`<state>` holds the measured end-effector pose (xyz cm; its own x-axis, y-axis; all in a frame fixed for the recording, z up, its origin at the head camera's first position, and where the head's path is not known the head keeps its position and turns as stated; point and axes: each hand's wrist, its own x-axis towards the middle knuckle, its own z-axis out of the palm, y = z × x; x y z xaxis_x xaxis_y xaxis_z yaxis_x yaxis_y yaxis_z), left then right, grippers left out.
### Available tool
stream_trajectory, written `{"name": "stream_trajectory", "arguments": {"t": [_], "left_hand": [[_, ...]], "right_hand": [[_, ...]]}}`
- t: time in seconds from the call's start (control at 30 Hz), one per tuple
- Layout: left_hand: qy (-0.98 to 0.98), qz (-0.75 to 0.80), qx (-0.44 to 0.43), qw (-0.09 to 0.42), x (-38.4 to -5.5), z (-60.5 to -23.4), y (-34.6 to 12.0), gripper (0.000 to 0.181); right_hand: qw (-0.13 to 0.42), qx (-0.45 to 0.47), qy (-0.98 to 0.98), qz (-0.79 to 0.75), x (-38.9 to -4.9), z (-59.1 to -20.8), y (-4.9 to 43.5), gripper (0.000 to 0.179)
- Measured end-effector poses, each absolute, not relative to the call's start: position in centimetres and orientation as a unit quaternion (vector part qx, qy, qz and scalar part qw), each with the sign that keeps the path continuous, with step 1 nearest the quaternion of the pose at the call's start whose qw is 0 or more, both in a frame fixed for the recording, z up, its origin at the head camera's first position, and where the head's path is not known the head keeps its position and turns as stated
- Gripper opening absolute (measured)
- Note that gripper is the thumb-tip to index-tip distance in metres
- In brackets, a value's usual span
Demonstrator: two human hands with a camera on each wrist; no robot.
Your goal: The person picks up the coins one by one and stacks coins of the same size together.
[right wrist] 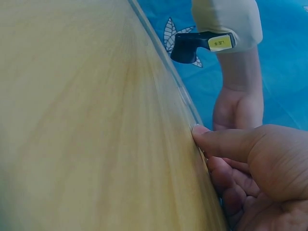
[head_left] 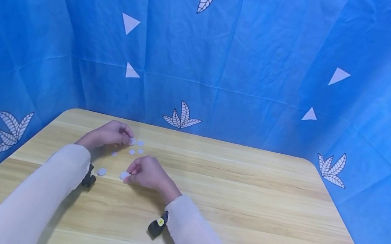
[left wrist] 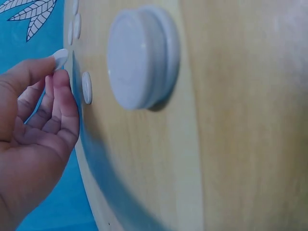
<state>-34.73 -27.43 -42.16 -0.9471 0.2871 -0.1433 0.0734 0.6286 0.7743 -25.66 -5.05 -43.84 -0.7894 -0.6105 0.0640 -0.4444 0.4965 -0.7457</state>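
Observation:
In the head view, my left hand (head_left: pixel 112 134) is at the far left of the table, pinching a small white disc (head_left: pixel 132 141) between thumb and fingertips. The left wrist view shows that disc (left wrist: pixel 60 57) raised off the wood. Nearer the front, my right hand (head_left: pixel 149 173) grips the edge of a larger white disc (head_left: pixel 125 175); in the right wrist view the fingers hide it. Beside it sits a thick white round piece (head_left: pixel 101 171), which looks two-layered in the left wrist view. Smaller white discs (head_left: pixel 132 152) lie flat between the hands.
A light wooden table (head_left: pixel 260 219) carries everything. Blue cloth (head_left: pixel 267 65) with white leaf prints hangs behind it and on both sides. A dark wrist device (head_left: pixel 156 227) hangs from the right sleeve, another (head_left: pixel 89 177) from the left.

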Motion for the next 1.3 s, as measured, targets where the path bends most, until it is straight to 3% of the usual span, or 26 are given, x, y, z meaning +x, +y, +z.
{"name": "stream_trajectory", "arguments": {"t": [0.23, 0.57, 0.87, 1.3], "left_hand": [[0.86, 0.488, 0.063, 0.132, -34.4, -41.9, -27.6, 0.036], [0.851, 0.509, 0.038, 0.122, -33.6, -41.7, -27.1, 0.031], [0.851, 0.512, 0.063, 0.099, -32.4, -41.3, -26.9, 0.029], [0.854, 0.503, 0.07, 0.111, -29.0, -40.1, -26.9, 0.028]], "right_hand": [[0.104, -0.308, 0.857, -0.401, -25.7, -43.9, -5.1, 0.017], [0.108, -0.305, 0.857, -0.4, -25.7, -44.2, -5.2, 0.017], [0.103, -0.309, 0.859, -0.395, -25.5, -43.7, -5.1, 0.017], [0.104, -0.307, 0.857, -0.401, -25.4, -43.7, -5.2, 0.018]]}}
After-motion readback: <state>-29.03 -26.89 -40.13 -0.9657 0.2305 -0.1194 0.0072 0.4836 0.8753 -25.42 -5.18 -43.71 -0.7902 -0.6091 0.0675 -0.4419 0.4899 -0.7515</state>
